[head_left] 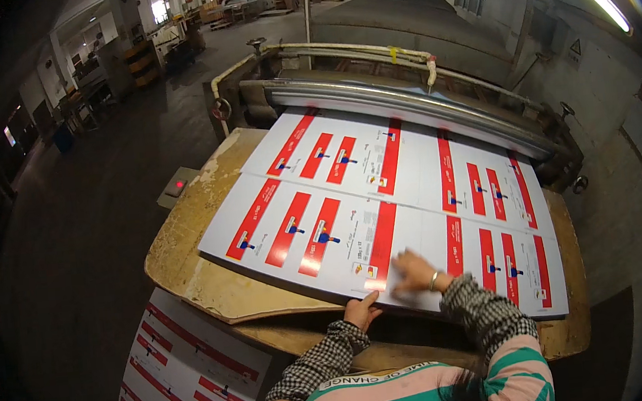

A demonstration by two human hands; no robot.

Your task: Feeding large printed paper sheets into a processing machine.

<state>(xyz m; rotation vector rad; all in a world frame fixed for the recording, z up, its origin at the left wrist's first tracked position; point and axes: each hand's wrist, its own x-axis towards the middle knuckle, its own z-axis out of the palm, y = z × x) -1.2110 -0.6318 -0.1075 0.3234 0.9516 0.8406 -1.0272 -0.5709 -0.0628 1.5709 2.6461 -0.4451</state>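
A stack of large white printed sheets [430, 230] with red bands and small blue figures lies on a worn wooden feed table. Another printed sheet [416, 150] continues beyond it, its far edge under the metal roller [404, 101]. My left hand [361, 313] grips the near edge of the stack, thumb at the top and the other fingers partly hidden. Just right of it, my right hand [414, 272] is over the top sheet with fingers spread, slightly blurred. Whether its fingertips touch the paper I cannot tell. A bracelet circles the right wrist.
The wooden table [189, 262] has a rounded left corner. Beside it sits a small box with a red light [179, 185]. More printed sheets [186, 365] lie lower left. Handwheels [221, 108] and a pipe frame [353, 49] flank the roller machine.
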